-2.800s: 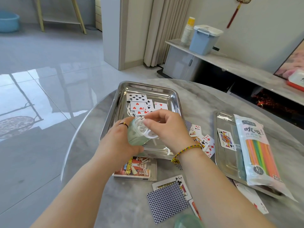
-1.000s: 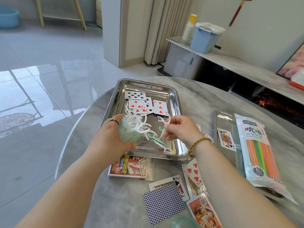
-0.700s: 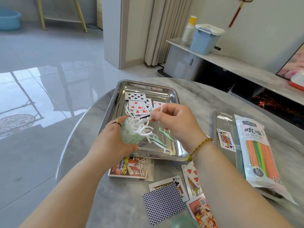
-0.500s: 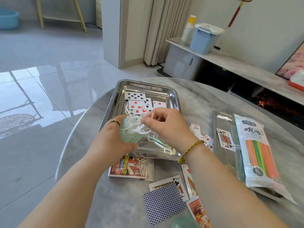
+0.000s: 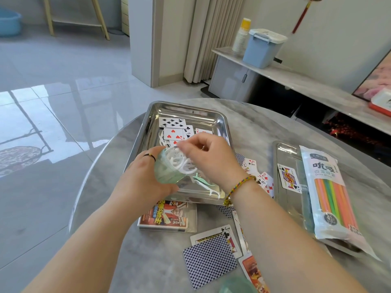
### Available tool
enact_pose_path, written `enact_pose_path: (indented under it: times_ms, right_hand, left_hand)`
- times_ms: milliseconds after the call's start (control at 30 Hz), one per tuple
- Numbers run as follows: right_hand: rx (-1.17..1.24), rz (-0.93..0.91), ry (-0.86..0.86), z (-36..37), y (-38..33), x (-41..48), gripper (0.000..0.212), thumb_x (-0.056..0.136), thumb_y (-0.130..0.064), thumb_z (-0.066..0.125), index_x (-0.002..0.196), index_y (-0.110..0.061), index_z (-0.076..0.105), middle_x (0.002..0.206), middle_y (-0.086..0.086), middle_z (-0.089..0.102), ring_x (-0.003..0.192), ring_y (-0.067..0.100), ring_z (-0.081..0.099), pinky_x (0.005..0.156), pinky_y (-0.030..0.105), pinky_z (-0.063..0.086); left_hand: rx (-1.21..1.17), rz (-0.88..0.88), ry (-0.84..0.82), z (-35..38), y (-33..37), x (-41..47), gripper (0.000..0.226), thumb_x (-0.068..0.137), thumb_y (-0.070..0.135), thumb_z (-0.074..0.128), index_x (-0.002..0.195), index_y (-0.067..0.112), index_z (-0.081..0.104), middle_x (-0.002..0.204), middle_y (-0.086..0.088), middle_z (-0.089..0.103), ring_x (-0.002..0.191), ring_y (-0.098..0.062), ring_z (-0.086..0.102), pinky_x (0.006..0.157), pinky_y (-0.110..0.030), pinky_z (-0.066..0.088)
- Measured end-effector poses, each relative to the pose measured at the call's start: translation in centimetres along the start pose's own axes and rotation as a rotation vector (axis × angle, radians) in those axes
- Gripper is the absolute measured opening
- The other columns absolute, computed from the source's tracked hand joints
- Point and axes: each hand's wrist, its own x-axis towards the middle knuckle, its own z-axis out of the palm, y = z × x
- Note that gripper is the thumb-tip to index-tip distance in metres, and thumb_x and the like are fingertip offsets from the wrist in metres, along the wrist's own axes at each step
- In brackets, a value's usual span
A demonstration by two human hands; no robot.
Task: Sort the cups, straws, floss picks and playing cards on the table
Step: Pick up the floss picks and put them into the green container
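The round grey marble table curves away just left of the left forearm, and between that rim and the printed playing-card box there is a stretch of bare tabletop. The left hand, a dark ring on one finger, wraps round a translucent pale green plastic cup, which is tilted with its mouth toward the right, over the near left part of the rectangular stainless steel tray. The tray's left rim runs close to the table edge. White floss picks bristle out of the cup. At its mouth the right hand, a beaded bracelet on the wrist, has its fingertips bunched in a narrow pinch on one of the picks. Face-up playing cards lie at the tray's far end, and a few loose green and white picks rest on its floor below the right wrist. Near the front edge lie a blue-backed face-down card overlapping a jack of clubs, and a second green cup cut off by the frame. More scattered cards fill the strip between the trays. The second steel tray holds a jack of spades and a sealed bag of coloured straws, which overhangs the tray's near end.
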Motion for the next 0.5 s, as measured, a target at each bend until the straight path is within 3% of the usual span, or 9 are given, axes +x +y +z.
enact_pose_path:
  times_ms: [67,100,167,233,300,367,433,500]
  right_hand:
    - [0.014,0.011,0.138,-0.7,1.3,0.7,0.02,0.086,-0.019,0.06,0.066,-0.021,0.056,0.06,-0.011,0.05,0.055,-0.001,0.047,0.057,0.009,0.041]
    - [-0.08,0.045,0.146,-1.0,2.5,1.0,0.019,0.086,-0.016,0.059,0.067,-0.02,0.057,0.062,-0.011,0.052,0.06,0.003,0.049,0.065,0.015,0.045]
    - [-0.376,0.184,0.001,-1.3,4.6,1.4,0.011,0.086,-0.013,0.057,0.077,-0.018,0.063,0.075,-0.008,0.062,0.076,0.013,0.055,0.082,0.029,0.049]
    - [-0.566,0.283,-0.152,-1.1,6.5,1.5,0.016,0.086,-0.012,0.053,0.094,-0.014,0.067,0.101,-0.001,0.067,0.094,0.018,0.058,0.087,0.027,0.046]
    - [-0.656,0.304,-0.186,-0.8,7.4,1.7,0.021,0.088,-0.011,0.051,0.103,-0.012,0.065,0.114,0.001,0.063,0.105,0.02,0.057,0.083,0.023,0.042]
    - [-0.689,0.315,-0.19,-0.6,7.7,2.0,0.018,0.087,-0.01,0.05,0.095,-0.013,0.066,0.117,0.004,0.061,0.108,0.021,0.056,0.082,0.023,0.042]
    - [-0.714,0.345,-0.222,-0.4,7.9,2.4,0.018,0.086,-0.011,0.052,0.072,-0.02,0.059,0.117,0.005,0.061,0.107,0.023,0.056,0.082,0.025,0.044]
    - [-0.764,0.364,-0.264,-0.1,8.2,3.0,0.019,0.086,-0.011,0.052,0.07,-0.017,0.059,0.114,0.008,0.064,0.104,0.025,0.058,0.082,0.028,0.046]
  left_hand:
    - [-0.001,-0.021,0.012,-0.2,-0.1,0.0,0.078,0.069,0.023,0.076,0.134,0.028,0.034,0.109,0.01,0.04,0.094,-0.009,0.04,0.078,-0.021,0.032]
    - [0.002,-0.028,0.015,-0.3,-0.2,0.1,0.077,0.069,0.023,0.076,0.134,0.028,0.034,0.107,0.01,0.039,0.093,-0.009,0.039,0.078,-0.022,0.031]
    - [0.003,-0.036,0.016,-0.3,-0.2,0.1,0.076,0.07,0.022,0.076,0.133,0.028,0.034,0.106,0.01,0.037,0.093,-0.009,0.039,0.077,-0.022,0.031]
    - [0.007,-0.038,0.013,-0.4,-0.2,0.1,0.077,0.07,0.022,0.076,0.134,0.027,0.034,0.107,0.009,0.038,0.093,-0.009,0.038,0.078,-0.022,0.031]
    - [0.006,-0.042,0.011,-0.4,-0.2,0.2,0.078,0.07,0.022,0.075,0.135,0.027,0.032,0.11,0.008,0.04,0.093,-0.009,0.038,0.078,-0.022,0.031]
    - [-0.006,-0.053,0.009,-0.4,-0.2,0.2,0.079,0.071,0.021,0.075,0.136,0.026,0.031,0.107,0.009,0.038,0.094,-0.009,0.038,0.077,-0.022,0.031]
    - [-0.009,-0.057,0.008,-0.4,-0.2,0.3,0.079,0.071,0.021,0.075,0.137,0.026,0.031,0.107,0.009,0.038,0.094,-0.009,0.038,0.077,-0.022,0.032]
    - [-0.007,-0.058,0.004,-0.4,-0.3,0.2,0.08,0.07,0.022,0.075,0.137,0.027,0.031,0.11,0.008,0.041,0.094,-0.009,0.038,0.078,-0.022,0.032]
